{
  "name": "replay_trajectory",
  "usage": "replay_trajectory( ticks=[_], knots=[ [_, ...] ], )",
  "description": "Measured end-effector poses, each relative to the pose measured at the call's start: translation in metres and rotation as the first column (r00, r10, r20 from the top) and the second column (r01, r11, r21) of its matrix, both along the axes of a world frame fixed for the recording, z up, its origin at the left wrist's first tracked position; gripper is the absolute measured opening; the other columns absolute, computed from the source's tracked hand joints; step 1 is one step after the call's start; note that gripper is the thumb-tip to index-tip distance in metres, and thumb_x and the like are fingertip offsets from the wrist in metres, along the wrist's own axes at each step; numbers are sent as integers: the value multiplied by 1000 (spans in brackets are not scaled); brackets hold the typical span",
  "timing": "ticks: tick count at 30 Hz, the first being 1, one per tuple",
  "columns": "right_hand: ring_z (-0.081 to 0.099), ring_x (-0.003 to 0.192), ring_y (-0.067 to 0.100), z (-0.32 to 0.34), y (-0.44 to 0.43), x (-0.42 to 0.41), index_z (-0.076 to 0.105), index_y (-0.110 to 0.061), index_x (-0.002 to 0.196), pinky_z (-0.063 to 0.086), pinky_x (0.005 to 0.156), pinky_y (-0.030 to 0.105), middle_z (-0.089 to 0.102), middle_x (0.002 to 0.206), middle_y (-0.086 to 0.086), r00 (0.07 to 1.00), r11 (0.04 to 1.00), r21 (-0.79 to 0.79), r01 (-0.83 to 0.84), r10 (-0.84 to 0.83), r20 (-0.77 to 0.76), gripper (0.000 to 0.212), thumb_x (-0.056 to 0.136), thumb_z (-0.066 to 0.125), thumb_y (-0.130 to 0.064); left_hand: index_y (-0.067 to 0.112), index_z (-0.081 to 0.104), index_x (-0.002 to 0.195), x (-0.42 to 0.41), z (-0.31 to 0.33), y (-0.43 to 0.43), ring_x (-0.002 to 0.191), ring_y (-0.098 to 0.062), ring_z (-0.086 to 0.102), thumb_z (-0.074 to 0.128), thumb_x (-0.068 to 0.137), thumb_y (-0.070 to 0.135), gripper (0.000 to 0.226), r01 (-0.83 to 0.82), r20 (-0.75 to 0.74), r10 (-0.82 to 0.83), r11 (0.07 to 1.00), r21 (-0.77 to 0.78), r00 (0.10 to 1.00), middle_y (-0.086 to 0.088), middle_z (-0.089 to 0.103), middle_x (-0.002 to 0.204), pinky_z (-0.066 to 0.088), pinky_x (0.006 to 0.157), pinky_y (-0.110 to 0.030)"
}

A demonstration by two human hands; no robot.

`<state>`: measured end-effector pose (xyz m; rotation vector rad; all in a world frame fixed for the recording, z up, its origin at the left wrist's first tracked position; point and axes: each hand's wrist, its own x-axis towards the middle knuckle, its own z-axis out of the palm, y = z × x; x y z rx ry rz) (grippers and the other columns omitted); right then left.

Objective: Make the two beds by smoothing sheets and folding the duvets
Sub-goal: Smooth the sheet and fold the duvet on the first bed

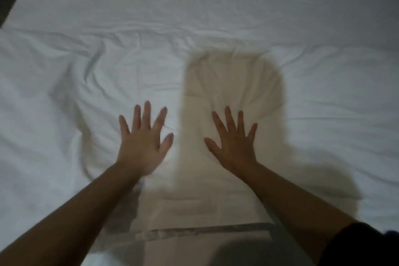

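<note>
On white sheet (216, 6), 2 palm-down hands side by side: left hand (143, 144), right hand (234, 144), fingers of both spread wide, gripping nothing. Wrinkles (95, 60) lie beyond fingertips, nearer left hand; long crease (151, 30) runs left-right.

Open sheet (194, 6) beyond creased ridge (133, 30)

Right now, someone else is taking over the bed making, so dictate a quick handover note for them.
Left hand: open, fingers spread, palm down on or just above the white bedding.
Right hand: the same, beside it.
Done: far part looks fairly smooth.
To do: creases ahead-left of the left hand and a long ridge across the bed need smoothing; second bed not in view.
</note>
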<state>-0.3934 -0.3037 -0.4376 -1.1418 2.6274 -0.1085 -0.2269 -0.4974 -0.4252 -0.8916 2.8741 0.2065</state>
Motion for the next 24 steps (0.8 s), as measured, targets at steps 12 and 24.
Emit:
replay_trajectory(
  ticks=[12,24],
  knots=[
    [-8,149,32,16,20,79,-2,-43,152,-5,109,71,-8,164,2,998,998,51,-46,48,-41,72,87,13,-72,20,9,154,84,9,30,148,-35,3,18,94,56,71,113,132,-93,982,-152,987,-13,3,161,5,114,-64],
    [-9,149,33,31,146,63,-6,-41,152,-3,109,70,-10,163,2,988,953,268,140,-115,-107,82,77,-7,-73,8,0,154,112,38,84,147,-38,-4,14,93,51,75,-298,256,296,954,-31,920,-23,-3,159,-1,112,-66]
  ],
)
